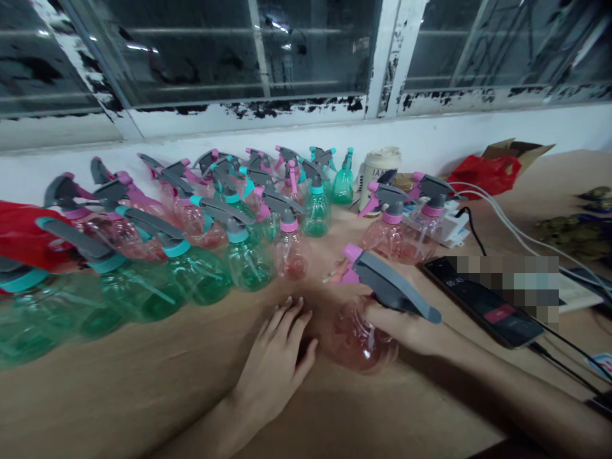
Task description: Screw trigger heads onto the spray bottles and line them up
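Spray bottle (366, 335), pink-tinted and clear-walled, was located over the near part of the table (167, 401), right of centre in my head view. Its grey-and-pink spray head was oriented with the pink end to the left and the grey lever extending to the right. My right hand (399, 325) was closed around the neck of this unit, below the lever. Blur limited my reading at the base; I could not confirm whether it touched the table or was slightly raised.

My left hand (277, 357) was positioned just beside the bottle, on its left, palm down above the tabletop, fingers extended and loosely spread.

Beyond my left fingertips stood a pink bottle (291, 255) with a pink collar. Adjacent on its left was a green bottle (248, 264), the end unit of a green row (157, 287) running toward the left edge. Further mixed pink and green bottles (205, 220) were grouped behind that row. A red bag (29, 236) lay at far left.

Behind the held unit, a pink pair (382, 239) stood side by side. To their right lay a phone (482, 303), screen lit, with a cable connected. A paper cup (380, 169) stood near the wall, beneath the window (239, 51). White cables (497, 201) crossed the right side, near red plastic (485, 175).
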`<state>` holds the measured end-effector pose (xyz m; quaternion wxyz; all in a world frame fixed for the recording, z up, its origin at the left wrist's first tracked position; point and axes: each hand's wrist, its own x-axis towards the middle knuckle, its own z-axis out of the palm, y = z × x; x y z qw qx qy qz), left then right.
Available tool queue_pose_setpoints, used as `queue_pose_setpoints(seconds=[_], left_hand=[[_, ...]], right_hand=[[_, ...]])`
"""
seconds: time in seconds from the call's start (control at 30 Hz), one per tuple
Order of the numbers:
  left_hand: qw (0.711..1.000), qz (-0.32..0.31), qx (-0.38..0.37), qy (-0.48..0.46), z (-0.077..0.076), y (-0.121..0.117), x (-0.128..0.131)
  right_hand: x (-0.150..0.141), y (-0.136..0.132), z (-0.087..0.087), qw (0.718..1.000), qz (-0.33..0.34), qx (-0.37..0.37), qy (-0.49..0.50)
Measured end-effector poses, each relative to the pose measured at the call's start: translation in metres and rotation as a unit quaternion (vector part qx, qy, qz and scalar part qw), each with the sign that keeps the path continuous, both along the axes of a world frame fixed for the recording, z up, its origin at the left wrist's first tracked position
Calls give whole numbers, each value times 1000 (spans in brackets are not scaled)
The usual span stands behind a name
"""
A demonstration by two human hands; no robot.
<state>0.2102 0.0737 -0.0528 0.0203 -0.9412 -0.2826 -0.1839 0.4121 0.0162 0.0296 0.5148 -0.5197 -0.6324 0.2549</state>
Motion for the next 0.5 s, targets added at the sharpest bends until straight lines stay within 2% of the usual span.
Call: queue_pose_setpoints(seconds=[0.13, 0.33, 0.5], left_hand=[[1000, -2, 6, -2, 0, 0, 0], [1000, -2, 9, -4, -2, 0, 0], [1000, -5, 9, 1, -3, 0, 0]], right_hand=[[1, -1, 1, 1000, -9, 12, 8], [2, -2, 7, 999, 19, 42, 17], [2, -1, 5, 998, 0, 57, -9]])
